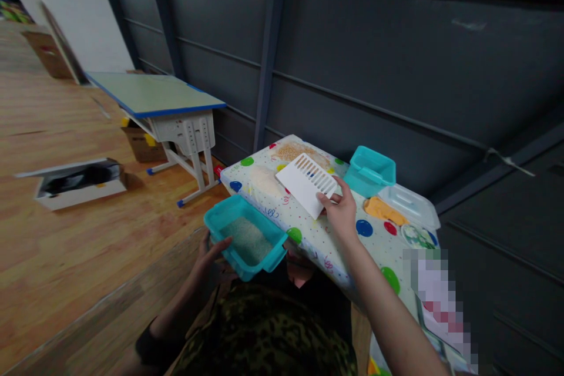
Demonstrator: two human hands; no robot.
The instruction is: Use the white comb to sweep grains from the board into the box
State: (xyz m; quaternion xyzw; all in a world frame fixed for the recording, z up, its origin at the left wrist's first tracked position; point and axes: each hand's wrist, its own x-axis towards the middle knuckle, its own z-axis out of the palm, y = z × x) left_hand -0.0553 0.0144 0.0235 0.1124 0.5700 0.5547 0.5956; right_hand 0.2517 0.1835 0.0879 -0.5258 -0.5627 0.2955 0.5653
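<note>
My left hand (210, 258) grips a teal plastic bin (211, 212) by its left side, thumb over the rim, at the table's near edge. Whitish grains (249, 239) cover the bin's floor. In my right hand (339, 205) is a white slotted card (304, 187), pinched at its right edge and tilted above the table. A row of slots runs along its far side. Beyond it lies a patch of yellowish grains (288, 151). A pale, fine-looking heap (264, 179) spreads left of the card, partly hidden by it.
The table has a spotted cloth (326, 247). Toward its back right are a second teal bin (370, 170), an orange cloth (383, 210), a clear lid (412, 205) and a round green-and-white item (418, 236). A dark wall (396, 70) stands behind; a desk (163, 94) is left.
</note>
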